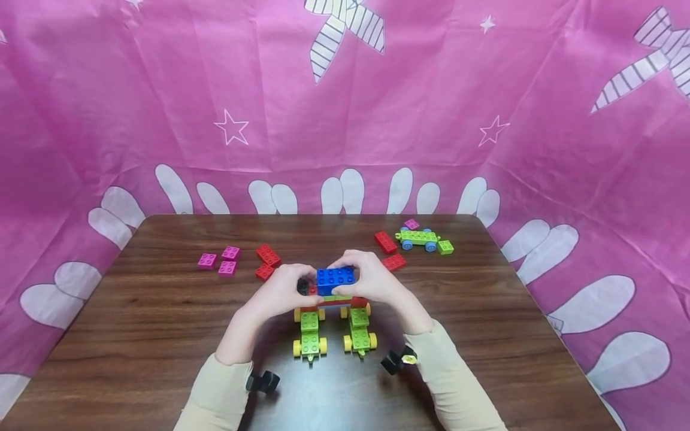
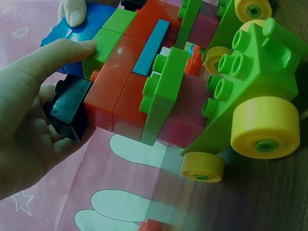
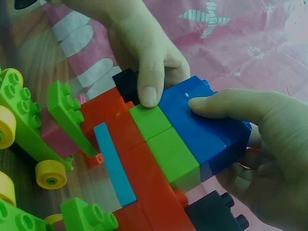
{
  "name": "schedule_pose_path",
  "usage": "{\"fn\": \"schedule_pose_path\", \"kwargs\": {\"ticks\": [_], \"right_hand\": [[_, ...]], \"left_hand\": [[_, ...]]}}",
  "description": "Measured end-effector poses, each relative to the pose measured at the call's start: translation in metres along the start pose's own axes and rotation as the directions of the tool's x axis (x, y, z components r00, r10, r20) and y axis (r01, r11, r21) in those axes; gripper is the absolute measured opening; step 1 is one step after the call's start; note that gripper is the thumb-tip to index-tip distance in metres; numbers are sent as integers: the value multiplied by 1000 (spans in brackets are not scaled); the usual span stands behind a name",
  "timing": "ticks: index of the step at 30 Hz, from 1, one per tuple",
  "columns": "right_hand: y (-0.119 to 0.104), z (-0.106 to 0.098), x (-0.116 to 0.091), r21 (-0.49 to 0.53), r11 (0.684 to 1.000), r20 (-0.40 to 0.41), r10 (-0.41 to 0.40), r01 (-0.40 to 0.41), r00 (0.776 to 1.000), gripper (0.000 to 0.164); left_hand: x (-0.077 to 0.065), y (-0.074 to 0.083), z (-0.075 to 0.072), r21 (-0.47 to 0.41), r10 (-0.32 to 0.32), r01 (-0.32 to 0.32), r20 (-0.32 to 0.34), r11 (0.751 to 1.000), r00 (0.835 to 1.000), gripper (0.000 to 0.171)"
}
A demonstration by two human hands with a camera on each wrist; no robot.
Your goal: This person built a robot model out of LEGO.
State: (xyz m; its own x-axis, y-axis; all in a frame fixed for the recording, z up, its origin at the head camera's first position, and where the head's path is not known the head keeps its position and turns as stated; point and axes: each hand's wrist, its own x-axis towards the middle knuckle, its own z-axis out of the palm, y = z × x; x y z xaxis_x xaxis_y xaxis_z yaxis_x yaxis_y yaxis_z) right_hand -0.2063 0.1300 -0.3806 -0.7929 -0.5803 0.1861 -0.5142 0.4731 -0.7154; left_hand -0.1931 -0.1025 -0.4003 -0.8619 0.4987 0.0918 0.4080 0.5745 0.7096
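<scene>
Two grips at once: your right hand (image 1: 374,279) clasps the blue eight-stud brick (image 1: 335,279), your left hand (image 1: 281,292) pinches the green brick (image 3: 153,121) touching it. Both sit above two yellow-wheeled green bases (image 1: 309,342).

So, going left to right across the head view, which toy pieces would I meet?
Pink square plastic bricks, red plastic bricks, blue studded plastic piece, another red plastic brick, green plastic car base with blue wheels, green square plastic brick.
</scene>
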Motion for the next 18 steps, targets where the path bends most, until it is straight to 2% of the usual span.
{"fn": "schedule_pose_path", "kwargs": {"ticks": [6, 12, 14, 18], "right_hand": [[1, -1, -2, -3, 1000, 6, -9, 9, 1000, 40], [3, -1, -3, -7, 1000, 12, -27, 27, 1000, 41], [4, -1, -3, -8, 999, 16, -36, 36, 999, 42], [6, 0, -3, -4, 999, 30, -51, 51, 998, 46]], "left_hand": [[-3, 0, -5, 10, 45, -45, 14, 999, 999, 48], [-14, -3, -21, -79, 124, -123, 7, 989, 992, 54], [-18, -4, -28, -92, 151, -152, -12, 984, 988, 51], [-29, -2, -41, -45, 179, -184, -96, 982, 979, 45]]}}
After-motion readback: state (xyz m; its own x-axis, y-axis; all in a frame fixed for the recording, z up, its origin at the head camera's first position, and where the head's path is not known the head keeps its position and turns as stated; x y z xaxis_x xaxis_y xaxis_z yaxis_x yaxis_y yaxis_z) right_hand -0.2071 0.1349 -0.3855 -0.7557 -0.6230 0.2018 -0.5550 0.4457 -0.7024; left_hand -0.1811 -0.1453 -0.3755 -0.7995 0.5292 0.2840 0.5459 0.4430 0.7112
